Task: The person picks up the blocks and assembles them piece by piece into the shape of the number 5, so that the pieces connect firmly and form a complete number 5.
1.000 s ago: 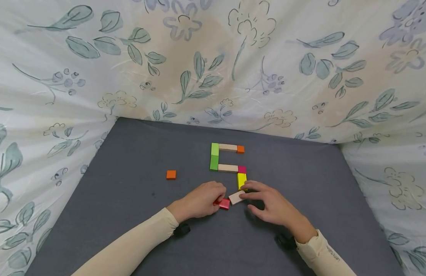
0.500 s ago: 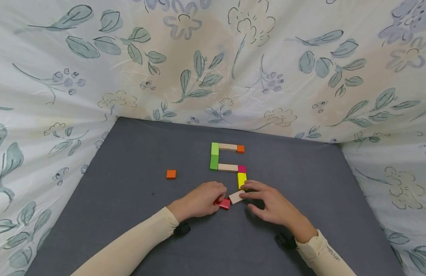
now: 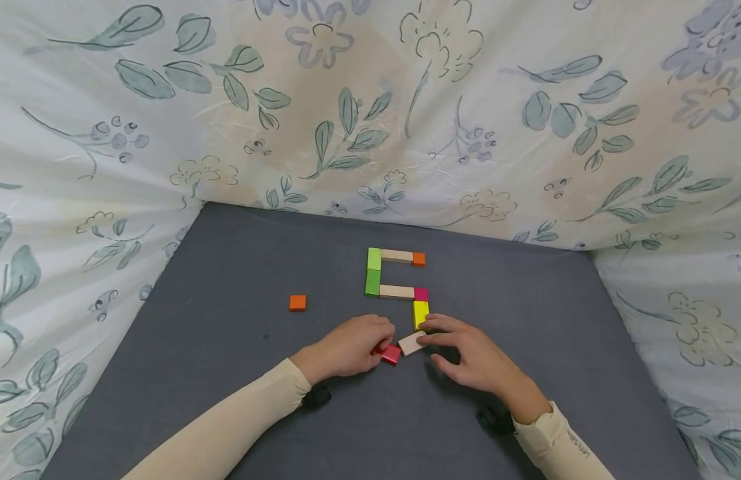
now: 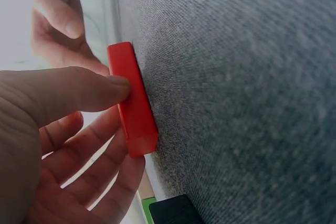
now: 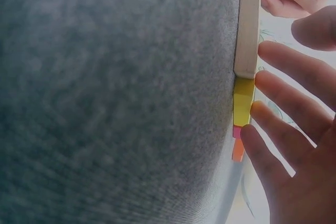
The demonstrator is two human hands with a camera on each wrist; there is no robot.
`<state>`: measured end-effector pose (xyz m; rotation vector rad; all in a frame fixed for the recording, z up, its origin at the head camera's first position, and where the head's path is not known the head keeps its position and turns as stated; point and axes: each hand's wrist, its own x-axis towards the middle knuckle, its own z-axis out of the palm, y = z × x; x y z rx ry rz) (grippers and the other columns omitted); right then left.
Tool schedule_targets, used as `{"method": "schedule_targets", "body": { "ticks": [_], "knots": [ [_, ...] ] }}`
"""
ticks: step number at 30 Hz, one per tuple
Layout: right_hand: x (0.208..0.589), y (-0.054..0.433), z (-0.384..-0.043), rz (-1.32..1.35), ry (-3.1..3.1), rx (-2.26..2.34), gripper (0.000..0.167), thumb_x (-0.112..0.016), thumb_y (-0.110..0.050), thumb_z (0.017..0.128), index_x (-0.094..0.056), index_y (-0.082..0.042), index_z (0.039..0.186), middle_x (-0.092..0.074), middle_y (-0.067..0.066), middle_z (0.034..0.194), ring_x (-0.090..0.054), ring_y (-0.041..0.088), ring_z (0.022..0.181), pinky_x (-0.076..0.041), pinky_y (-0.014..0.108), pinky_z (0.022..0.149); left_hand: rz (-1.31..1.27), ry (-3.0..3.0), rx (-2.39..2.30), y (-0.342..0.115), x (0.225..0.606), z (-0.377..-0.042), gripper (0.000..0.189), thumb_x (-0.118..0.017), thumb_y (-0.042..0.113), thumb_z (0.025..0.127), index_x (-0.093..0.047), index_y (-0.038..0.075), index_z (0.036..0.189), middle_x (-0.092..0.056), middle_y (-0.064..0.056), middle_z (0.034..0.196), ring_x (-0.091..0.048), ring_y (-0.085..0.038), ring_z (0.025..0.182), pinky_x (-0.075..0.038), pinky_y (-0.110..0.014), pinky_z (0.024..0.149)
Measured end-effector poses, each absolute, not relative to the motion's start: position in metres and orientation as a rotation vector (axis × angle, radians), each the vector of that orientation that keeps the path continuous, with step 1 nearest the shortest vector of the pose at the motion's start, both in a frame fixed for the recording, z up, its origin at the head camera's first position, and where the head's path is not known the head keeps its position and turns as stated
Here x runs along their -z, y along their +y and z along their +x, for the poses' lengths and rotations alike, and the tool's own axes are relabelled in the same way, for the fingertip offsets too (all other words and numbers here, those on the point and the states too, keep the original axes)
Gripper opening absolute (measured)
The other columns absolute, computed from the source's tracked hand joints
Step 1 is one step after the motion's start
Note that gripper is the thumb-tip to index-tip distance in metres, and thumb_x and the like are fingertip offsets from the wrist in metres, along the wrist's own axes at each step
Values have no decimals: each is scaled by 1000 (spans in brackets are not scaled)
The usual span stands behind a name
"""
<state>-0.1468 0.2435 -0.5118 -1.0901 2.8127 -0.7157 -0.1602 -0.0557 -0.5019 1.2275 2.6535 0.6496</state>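
Note:
My left hand point(image 3: 350, 345) pinches a red wooden block point(image 3: 391, 355) that lies flat on the dark cloth. In the left wrist view the thumb presses one face of the red block point(image 4: 135, 100), with fingers behind it. Fingertips of my right hand point(image 3: 481, 360) rest on a plain wood block point(image 3: 409, 344) and a yellow block point(image 3: 420, 312), the fingers loosely extended and the thumb apart. Seen from the right wrist, the plain block point(image 5: 248, 38) sits between the red one and the yellow block point(image 5: 243, 103). The plain block lies at a slant below the yellow one.
Farther back, the row continues with a magenta cube point(image 3: 421, 294), a plain block point(image 3: 397, 292), two green blocks point(image 3: 373, 272), another plain block point(image 3: 397, 256) and an orange cube point(image 3: 419, 259). A separate orange block point(image 3: 297, 303) lies to the left. Floral cloth point(image 3: 370, 120) walls surround the surface.

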Motion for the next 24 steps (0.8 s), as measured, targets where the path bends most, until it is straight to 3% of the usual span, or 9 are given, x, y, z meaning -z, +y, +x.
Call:
{"method": "schedule_targets", "body": {
  "ticks": [5,8,13,19,24],
  "knots": [
    [514,243,-146,-1072,2824,742,36,-77,-22,96,-81,-22,132,-65,-4,147,-51,23,147,-49,59,112,1245,2654,-698,-60,501,-163,26,-84,7,93,-62,20,93,-54,7,89,-51,-12,89,-47,-26,74],
    [516,243,-145,-1056,2839,771,34,-77,-22,95,-82,-23,129,-65,-4,147,-54,23,144,-50,60,110,1212,2672,-729,-68,497,-167,18,-84,11,95,-69,18,103,-61,5,102,-54,-14,100,-52,-29,84],
    [516,242,-144,-1072,2883,858,35,-78,-18,94,-81,-24,129,-63,-3,149,-56,24,140,-52,62,107,1118,2717,-803,-97,487,-172,21,-85,15,96,-78,15,116,-65,2,124,-58,-21,120,-53,-41,103],
    [506,234,-137,-1160,2985,864,42,-80,-13,90,-80,-22,131,-63,-2,142,-56,22,133,-56,59,101,1004,2761,-840,-137,482,-167,28,-87,12,94,-80,14,122,-64,1,125,-58,-23,119,-55,-44,99],
    [506,218,-127,-1299,2959,772,43,-79,-14,92,-79,-21,134,-64,0,136,-59,20,125,-60,49,95,1025,2695,-730,-147,490,-162,33,-88,13,94,-80,14,126,-65,-2,130,-61,-26,122,-56,-45,102]
  ]
}}
